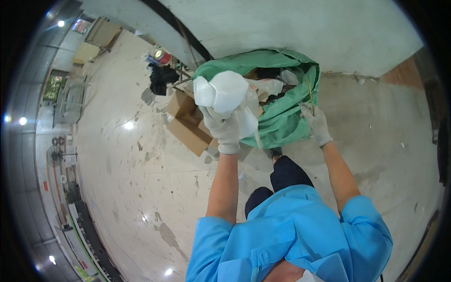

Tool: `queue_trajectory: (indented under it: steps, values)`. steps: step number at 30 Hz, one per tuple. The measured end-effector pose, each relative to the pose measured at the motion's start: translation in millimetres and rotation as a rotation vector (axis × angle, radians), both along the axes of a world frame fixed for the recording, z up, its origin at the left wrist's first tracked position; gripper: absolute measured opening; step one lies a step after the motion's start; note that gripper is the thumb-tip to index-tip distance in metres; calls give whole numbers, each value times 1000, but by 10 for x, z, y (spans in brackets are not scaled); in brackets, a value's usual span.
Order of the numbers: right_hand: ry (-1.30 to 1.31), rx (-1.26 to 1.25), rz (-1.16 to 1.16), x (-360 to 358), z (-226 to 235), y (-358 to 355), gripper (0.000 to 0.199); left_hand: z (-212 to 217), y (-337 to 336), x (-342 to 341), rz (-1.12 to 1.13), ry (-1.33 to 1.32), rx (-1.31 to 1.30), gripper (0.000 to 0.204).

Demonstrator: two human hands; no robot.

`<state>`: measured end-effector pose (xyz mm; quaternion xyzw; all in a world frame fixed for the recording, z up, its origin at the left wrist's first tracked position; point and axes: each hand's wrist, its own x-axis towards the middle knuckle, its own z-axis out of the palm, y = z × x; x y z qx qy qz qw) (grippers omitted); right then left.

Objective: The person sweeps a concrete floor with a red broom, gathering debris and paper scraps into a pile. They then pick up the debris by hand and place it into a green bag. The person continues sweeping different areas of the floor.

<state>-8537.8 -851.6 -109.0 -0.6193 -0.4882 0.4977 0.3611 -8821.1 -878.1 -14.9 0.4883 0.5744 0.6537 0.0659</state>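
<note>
My left hand [225,132], in a whitish knit glove, is closed around a bundle of white foam or plastic sheeting [229,91]. It holds the bundle up over the left side of a large green woven sack [284,129]. The gloved right hand [318,126] pinches the sack's right edge, where a thin yellowish strip [310,91] runs up from the fingers. Inside the gaping sack lie crumpled white plastic [268,86], dark scraps and cardboard pieces. The bundle covers part of the sack's left side.
An opened cardboard box [190,130] stands left of the sack, partly behind my left hand. Beyond it are a black plastic bag [163,78] and a red tin [162,57]. A pale wall [300,28] rises behind the sack. A standing fan [55,155] is far left.
</note>
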Motion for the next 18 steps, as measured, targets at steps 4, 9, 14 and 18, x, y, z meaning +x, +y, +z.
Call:
queue_trajectory:
  steps: [4,9,14,18]
  values:
    - [-510,-83,123,-31,-781,819,48,-187,783,-5,-106,45,-106,72]
    - [-1052,-244,585,18,-1483,1301,38,-605,1316,144,-154,-24,-200,65]
    - [-1004,-282,688,590,-888,778,22,-1131,1725,312,-280,-76,-197,67]
    - [-607,-394,260,1064,-61,138,25,-1768,1861,714,-500,496,-437,59]
